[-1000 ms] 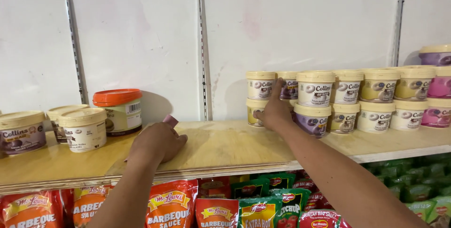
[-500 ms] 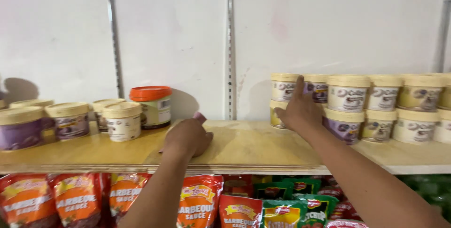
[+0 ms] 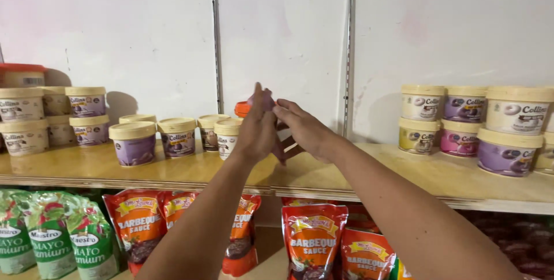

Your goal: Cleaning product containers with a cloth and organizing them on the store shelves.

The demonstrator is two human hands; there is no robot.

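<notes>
Both hands, left hand [image 3: 258,127] and right hand [image 3: 303,127], meet fingers loosely curled above the pale wooden shelf [image 3: 190,170], hiding the orange-lidded round plastic tub [image 3: 243,108] behind them, gripping nothing visible; likely light, rigid, best held around its sides.

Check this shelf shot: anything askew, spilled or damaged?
Nothing spilled or damaged. One oddity: an orange-lidded tub stands alone among cream-lidded tubs, mostly hidden behind the left hand. The right hand meets the left above the wooden shelf.
</notes>
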